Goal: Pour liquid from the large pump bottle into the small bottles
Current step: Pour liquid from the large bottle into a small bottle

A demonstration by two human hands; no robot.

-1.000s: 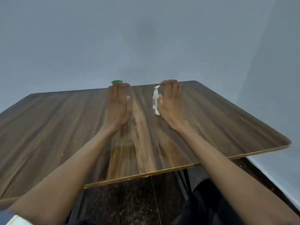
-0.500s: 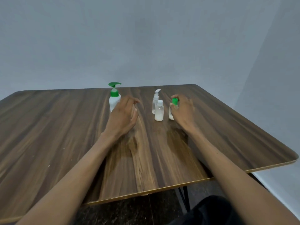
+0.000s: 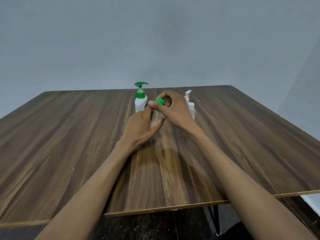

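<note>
Plain grey wall behind, dark wood-grain tabletop (image 3: 69,144) filling my view, near edge a pale strip at the bottom, far edge just behind the bottles. Right hand (image 3: 174,110) fingers (image 3: 166,97) are curled over the green cap (image 3: 160,101) of a small clear bottle (image 3: 155,118), thumb tip at the cap's left side, pinching it. Left hand (image 3: 140,127) fingers wrap the body of that bottle from the left, thumb pressed across its lower front; the bottle itself is blurred, and I can't tell if its base touches the wood. Both hands meet mid-table, toward the far side. Just behind the left hand stands the large pump bottle (image 3: 140,101), white body, green collar and pump head, upright near the far edge. Behind the right hand, partly hidden: a small white-capped bottle (image 3: 191,109) and behind it a small pump-top bottle (image 3: 187,95), close together, both upright. Wide bare wood to left and right of the cluster, and all the way from the hands to the near edge under my forearms. Right corner of the tabletop rounds off at the far side; a black table leg (image 3: 215,217) shows below the near edge.
</note>
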